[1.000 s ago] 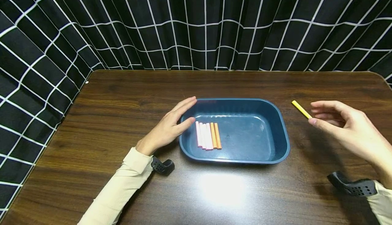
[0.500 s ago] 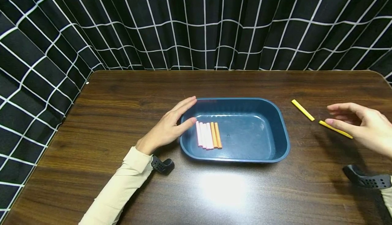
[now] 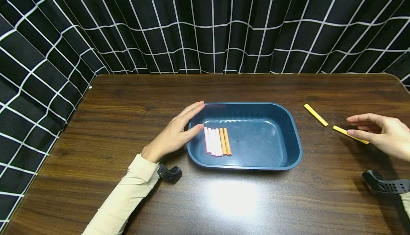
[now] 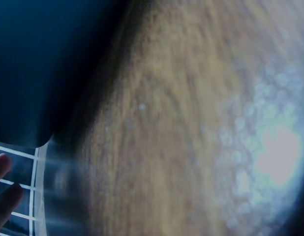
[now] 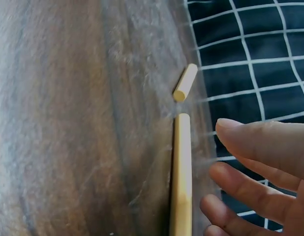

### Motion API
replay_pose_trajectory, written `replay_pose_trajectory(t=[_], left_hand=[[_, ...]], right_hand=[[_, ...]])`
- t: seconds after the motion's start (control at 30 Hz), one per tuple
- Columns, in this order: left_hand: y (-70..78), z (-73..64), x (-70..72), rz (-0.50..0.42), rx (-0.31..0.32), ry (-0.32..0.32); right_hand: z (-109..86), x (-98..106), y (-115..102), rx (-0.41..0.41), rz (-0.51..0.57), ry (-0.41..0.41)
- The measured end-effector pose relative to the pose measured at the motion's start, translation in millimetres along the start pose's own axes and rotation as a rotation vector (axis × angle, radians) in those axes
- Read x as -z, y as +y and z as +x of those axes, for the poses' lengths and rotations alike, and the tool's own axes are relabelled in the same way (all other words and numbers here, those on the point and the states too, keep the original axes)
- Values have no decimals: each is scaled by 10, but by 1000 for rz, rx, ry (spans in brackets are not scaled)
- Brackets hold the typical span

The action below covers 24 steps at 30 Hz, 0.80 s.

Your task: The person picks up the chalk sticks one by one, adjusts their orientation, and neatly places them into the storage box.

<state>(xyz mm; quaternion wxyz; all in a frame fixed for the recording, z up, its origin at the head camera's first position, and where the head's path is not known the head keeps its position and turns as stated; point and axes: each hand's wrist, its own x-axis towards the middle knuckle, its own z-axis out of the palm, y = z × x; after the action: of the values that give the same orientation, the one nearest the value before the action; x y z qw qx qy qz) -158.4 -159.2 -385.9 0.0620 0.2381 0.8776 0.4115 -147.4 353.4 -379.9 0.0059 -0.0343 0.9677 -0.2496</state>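
Note:
My left hand (image 3: 175, 132) rests at the left rim of a blue plastic bin (image 3: 296, 139), its fingers straight. Inside the bin, several pale pink chalk sticks (image 3: 214, 142) and two orange chalk sticks (image 3: 225, 141) lie side by side. To the right of the bin, two yellow chalk sticks lie on the table. My right hand (image 3: 381, 132) is over the nearer yellow chalk stick (image 3: 340, 131), fingers loosely bent. In the right wrist view its thumb and fingertips stand apart from that stick. The farther yellow chalk stick (image 3: 315, 115) lies at a slant beyond it.
A brown wood-grain table (image 3: 128, 121) carries everything, with a bright glare in front of the bin. A black curtain (image 3: 198, 25) with white grid lines hangs behind and to the left. Each wrist wears a black strap (image 3: 169, 173).
My right hand has moved to the right, away from the farther yellow chalk stick, and the nearer one has come into view beneath it. The left hand and the bin have stayed put.

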Motion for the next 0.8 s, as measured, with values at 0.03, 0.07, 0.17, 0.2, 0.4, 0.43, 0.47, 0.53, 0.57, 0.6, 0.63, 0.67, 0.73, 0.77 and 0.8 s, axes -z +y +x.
replay_pose_trajectory(t=[0.03,0.07,0.17,0.2,0.4,0.43,0.47,0.53,0.57,0.6,0.63,0.67,0.73,0.77,0.8], left_hand=[[1,-1,1,-2,0,-1],[1,-1,1,-3,-1,-2],[1,-1,1,-2,-6,-2],[0,-1,1,-1,-7,-2],[3,-5,2,3,-1,-1],[3,-4,2,3,1,-1],[3,-4,1,2,4,-2],[3,-4,1,3,5,-2],[1,-3,2,4,5,-2],[-2,-2,1,5,3,-1],[-2,-2,3,6,2,-1],[-2,-2,4,6,0,0],[-2,-1,6,7,-1,-1],[-2,0,6,6,-1,-1],[-2,1,5,6,0,-2]], right_hand=[[1,-1,21,2,3,0],[2,-5,39,4,8,0],[5,-13,84,22,28,-2],[6,-17,94,28,29,-5],[17,-29,103,30,21,-38],[19,-31,103,32,21,-45],[21,-35,110,35,21,-49],[21,-39,106,40,12,-63],[23,-40,112,50,13,-64],[20,-46,110,57,8,-64],[21,-53,116,68,6,-59],[19,-58,115,74,4,-56],[14,-70,98,84,-9,-54],[11,-73,95,92,-14,-49],[8,-73,89,95,-20,-46]])
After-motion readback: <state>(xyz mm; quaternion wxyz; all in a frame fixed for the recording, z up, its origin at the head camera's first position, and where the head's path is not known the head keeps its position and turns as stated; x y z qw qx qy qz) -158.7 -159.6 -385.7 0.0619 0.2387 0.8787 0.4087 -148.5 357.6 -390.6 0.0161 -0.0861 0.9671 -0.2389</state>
